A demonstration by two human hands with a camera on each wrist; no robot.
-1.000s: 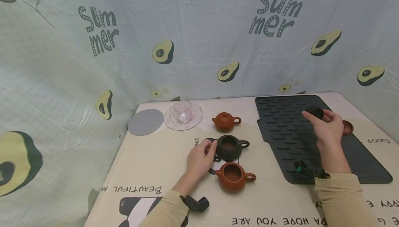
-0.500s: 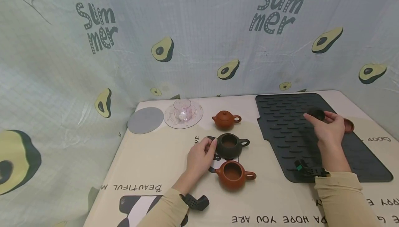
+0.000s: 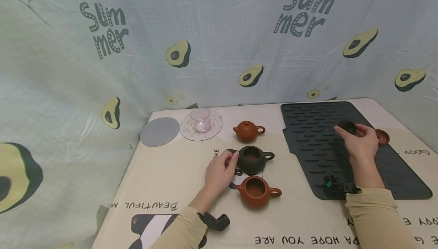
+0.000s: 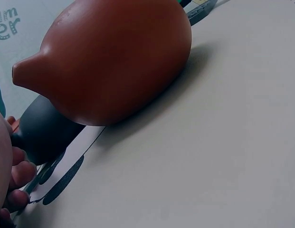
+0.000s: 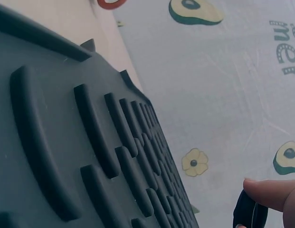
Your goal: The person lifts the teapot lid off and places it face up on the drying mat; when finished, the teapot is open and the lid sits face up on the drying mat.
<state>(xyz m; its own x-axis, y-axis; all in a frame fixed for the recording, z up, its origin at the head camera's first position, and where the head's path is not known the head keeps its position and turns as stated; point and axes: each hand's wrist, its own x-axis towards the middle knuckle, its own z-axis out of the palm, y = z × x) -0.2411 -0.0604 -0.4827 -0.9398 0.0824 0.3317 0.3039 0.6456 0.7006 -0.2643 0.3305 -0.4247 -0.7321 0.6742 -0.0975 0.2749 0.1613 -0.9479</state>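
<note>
My left hand [image 3: 220,171] pinches the spout of a dark lidless teapot [image 3: 252,163] standing on the table. Nearer me stands a reddish-brown lidless teapot [image 3: 256,197], which fills much of the left wrist view and partly covers the dark pot [image 4: 47,130] there. Over the ribbed black mat [image 3: 315,157], my right hand [image 3: 362,142] holds a small round dark teapot lid [image 3: 348,126] by its edge. The right wrist view shows the thumb on that lid [image 5: 249,211]. A reddish lid [image 3: 383,137] lies beside the right hand at the mat's right edge.
Behind the dark pot stands a reddish-brown teapot with its lid on [image 3: 247,132]. A clear glass cup [image 3: 200,121] sits on a patterned round coaster [image 3: 187,135], left of it a grey disc [image 3: 160,132]. A printed curtain [image 3: 205,51] closes off the back and left.
My right hand, with the dark lid, has shifted slightly right and toward me over the mat. The left hand stays at the dark teapot's spout.
</note>
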